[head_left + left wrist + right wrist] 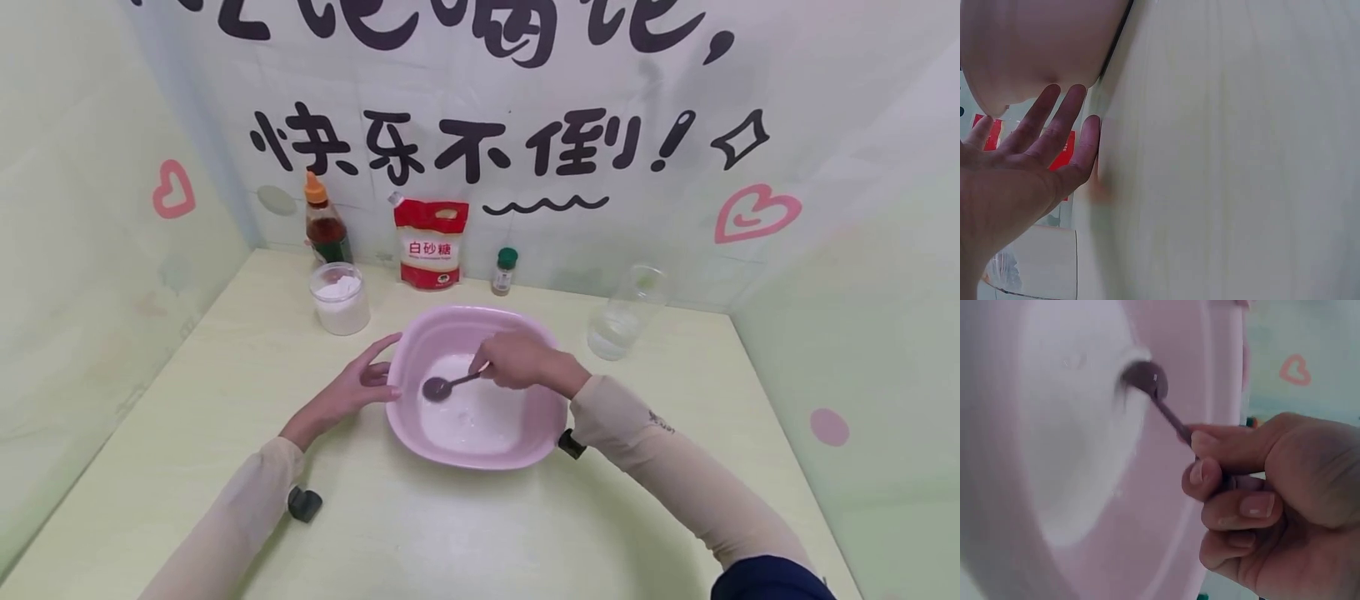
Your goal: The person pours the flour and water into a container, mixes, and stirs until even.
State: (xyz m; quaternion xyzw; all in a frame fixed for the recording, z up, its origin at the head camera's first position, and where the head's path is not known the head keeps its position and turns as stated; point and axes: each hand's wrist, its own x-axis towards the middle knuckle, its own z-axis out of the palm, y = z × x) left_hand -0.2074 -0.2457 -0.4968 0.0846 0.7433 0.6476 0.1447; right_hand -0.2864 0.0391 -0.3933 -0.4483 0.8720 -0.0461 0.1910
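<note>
A pink plastic basin [480,457] stands on the table with a white, liquid-looking layer [1079,444] in its bottom. My right hand [517,358] reaches over the basin and grips the handle of a dark measuring spoon [1147,378] between thumb and curled fingers. The spoon's bowl [437,388] is low in the basin, at the left side of the white layer. Against the basin's left outer wall rests my left hand [358,383], its fingers spread and fairly straight [1022,169].
Behind the basin stand a jar of white powder [342,304], an orange-capped sauce bottle [327,229], a red-and-white sugar pouch [430,246] and a small green-capped bottle [505,272]. A clear glass [618,325] with clear liquid is at the back right. Printed cloth walls [862,333] enclose the table.
</note>
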